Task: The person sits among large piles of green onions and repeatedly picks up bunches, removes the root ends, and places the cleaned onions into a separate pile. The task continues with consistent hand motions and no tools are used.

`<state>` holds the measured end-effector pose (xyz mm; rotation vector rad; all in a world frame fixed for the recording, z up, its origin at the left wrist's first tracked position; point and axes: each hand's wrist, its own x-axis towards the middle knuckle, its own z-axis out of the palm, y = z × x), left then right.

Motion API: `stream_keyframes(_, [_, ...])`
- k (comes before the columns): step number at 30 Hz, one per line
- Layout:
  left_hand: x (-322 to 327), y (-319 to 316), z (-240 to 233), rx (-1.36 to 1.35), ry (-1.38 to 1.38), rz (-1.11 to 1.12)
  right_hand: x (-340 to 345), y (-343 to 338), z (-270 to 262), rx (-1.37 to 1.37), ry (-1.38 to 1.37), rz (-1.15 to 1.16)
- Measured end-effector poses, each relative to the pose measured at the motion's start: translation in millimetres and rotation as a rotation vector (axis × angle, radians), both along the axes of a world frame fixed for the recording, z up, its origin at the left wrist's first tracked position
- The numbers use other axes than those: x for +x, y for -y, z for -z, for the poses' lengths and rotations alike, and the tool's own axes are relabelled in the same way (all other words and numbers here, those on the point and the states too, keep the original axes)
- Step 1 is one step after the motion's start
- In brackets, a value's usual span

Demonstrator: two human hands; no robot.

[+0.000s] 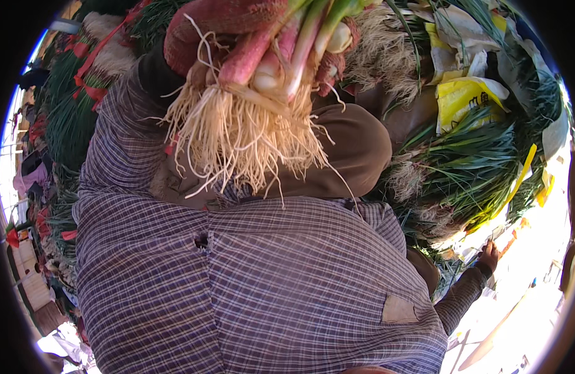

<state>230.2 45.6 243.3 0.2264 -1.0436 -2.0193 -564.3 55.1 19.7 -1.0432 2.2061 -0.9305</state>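
Note:
At the top of the head view, my left hand (226, 21), in a red fabric glove, is closed around a bunch of young garlic or onion plants (268, 70). Their stems are pink and white, and long pale roots (250, 131) hang towards my checked shirt (287, 280). The leaves pass out of the picture at the top. Red glove fingertips (331, 70) show at the bunch's right side; I cannot tell which hand they belong to. My right hand is not otherwise clearly visible. Behind the roots is a brown-clothed knee (357, 149).
Leafy bundles with dried roots (465, 163) lie at the right, beside a yellow printed sack (469, 100). More green bundles with red ties (67, 112) line the left. At the lower right, a bare hand (488, 257) with a dark sleeve shows, seemingly another person's.

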Motion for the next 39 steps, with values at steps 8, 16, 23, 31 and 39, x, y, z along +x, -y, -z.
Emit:
stream_keyframes(8, [189.3, -60.3, 9.7, -0.017, 0.502, -0.439, 35.3, -54.9, 113.2, 0.421, -0.082, -0.367])
stream_keyframes(16, [187.1, -99.1, 318.7, 0.405, 0.354, -0.723, -19.3, -79.2, 155.2, 0.210, -0.510, -0.827])
stream_keyframes(23, [185.1, -122.3, 442.2, 0.711, 0.234, -0.740, -19.8, -120.1, 125.0, 0.260, -0.588, -0.841])
stream_keyframes(31, [206.9, -144.2, 414.4, 1.059, 1.118, -1.261, 63.8, -133.8, 44.3, 0.525, -0.147, -0.245])
stream_keyframes(39, [193.9, -94.8, 422.6, 0.993, 1.836, -0.663, 26.9, -141.5, 62.9, 0.509, -0.276, -0.350])
